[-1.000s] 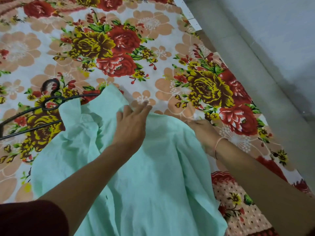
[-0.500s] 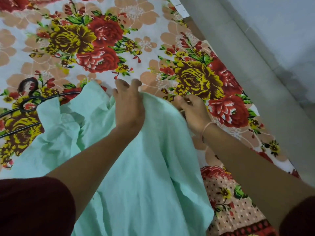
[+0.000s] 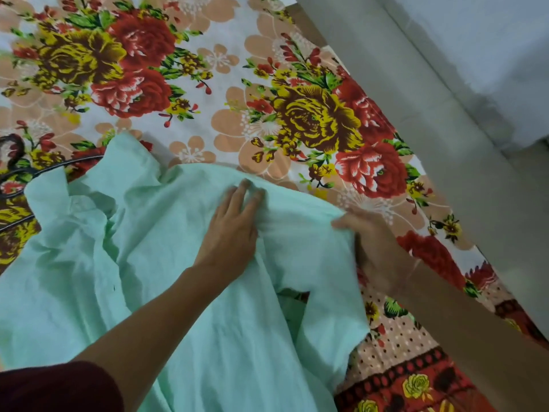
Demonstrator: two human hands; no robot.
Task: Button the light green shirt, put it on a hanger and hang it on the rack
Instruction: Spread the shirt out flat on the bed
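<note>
— Any writing, label or number to read here?
— None. The flowered cotton bedsheet [image 3: 225, 93] carries only printed blooms, and the light green woven shirt [image 3: 166, 263] shows no tag.

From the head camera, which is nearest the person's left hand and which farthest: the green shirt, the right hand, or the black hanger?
1. Light green shirt: directly under the left hand, which presses on it.
2. Right hand: just to its right, gripping the shirt's edge.
3. Black hanger: far left, partly under the shirt.

My left hand [image 3: 230, 230] now lies flat on the light green shirt [image 3: 166, 278], while my right hand [image 3: 368, 242] grips its right edge, pulled lower.
</note>
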